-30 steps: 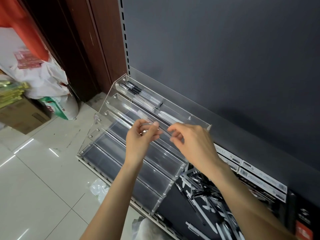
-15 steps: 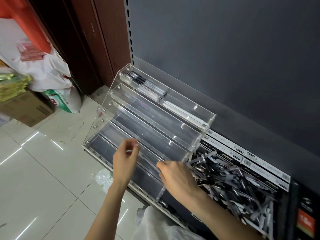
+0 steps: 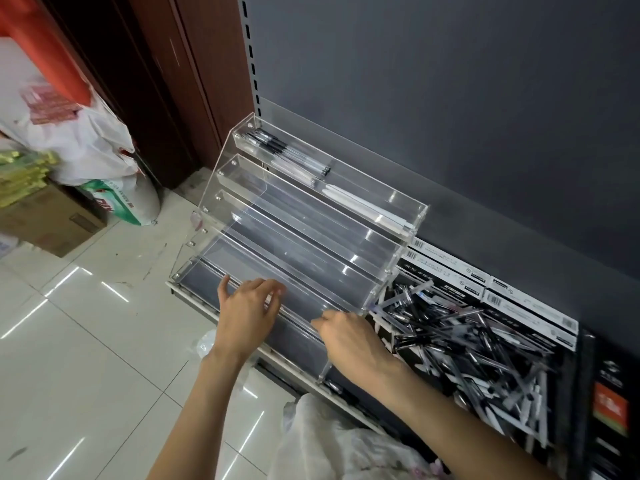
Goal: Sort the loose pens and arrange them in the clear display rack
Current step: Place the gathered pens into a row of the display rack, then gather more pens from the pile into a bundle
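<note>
The clear display rack [image 3: 313,237] stands in steps on a low shelf against a dark panel. Its top tier holds several black pens [image 3: 277,147] at the left and white pens [image 3: 356,202] at the right; the lower tiers look bare. The loose pens [image 3: 467,344] lie in a tangled heap on the shelf, right of the rack. My left hand [image 3: 247,313] rests palm down on a lower tier's front wall, fingers spread. My right hand [image 3: 349,341] is by the rack's lower right corner with its fingers curled under; what they hold, if anything, is hidden.
White barcoded pen boxes [image 3: 502,289] line the shelf behind the heap. A crumpled plastic bag [image 3: 329,441] lies below the shelf edge. On the tiled floor [image 3: 86,358] at the left stand a cardboard box [image 3: 45,220] and white sacks [image 3: 76,133].
Both hands have come down from the rack's second tier to its lower front tiers. The view has shifted and the loose pen heap now shows fully.
</note>
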Tool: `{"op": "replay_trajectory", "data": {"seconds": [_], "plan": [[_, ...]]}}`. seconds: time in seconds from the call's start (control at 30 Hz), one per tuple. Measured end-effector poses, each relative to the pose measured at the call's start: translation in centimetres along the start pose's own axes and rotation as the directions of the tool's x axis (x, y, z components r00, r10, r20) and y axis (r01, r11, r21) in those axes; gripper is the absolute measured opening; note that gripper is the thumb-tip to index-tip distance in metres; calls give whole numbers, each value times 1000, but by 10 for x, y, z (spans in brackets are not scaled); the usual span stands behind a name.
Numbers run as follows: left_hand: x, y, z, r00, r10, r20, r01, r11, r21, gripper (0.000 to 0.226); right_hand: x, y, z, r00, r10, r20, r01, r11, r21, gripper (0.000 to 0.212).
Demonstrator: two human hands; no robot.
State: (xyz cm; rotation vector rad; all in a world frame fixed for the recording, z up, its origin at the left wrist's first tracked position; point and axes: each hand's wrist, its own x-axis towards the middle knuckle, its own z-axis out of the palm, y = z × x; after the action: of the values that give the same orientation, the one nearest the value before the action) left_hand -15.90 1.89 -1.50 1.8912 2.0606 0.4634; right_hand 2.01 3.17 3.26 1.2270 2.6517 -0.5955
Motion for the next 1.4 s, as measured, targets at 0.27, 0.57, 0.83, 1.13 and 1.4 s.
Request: {"op": "replay_trajectory", "data": {"seconds": [0.27,0.57,0.83,1.13,1.4], "plan": [[-13,64,-14,871,389,-299,-470,836,-282,19,-92,57,-20,865,207,-458,-8,917,399,27],[-27,152,79,613,659,436,-562,751,-347,31,-216,121,60,704,710,-10,-652,652,387,25],[-32,158,116,453,632,628,-673,705,-223,32,-233,104,92,779,620,95,-612,717,332,48],[-45,163,119,442,622,647,-746,655,-120,26,-227,108,110,756,651,-74,-615,744,260,35],[-45,158,116,491,587,644,-717,692,-84,22,-241,108,109,788,592,-170,-567,805,176,28]]}}
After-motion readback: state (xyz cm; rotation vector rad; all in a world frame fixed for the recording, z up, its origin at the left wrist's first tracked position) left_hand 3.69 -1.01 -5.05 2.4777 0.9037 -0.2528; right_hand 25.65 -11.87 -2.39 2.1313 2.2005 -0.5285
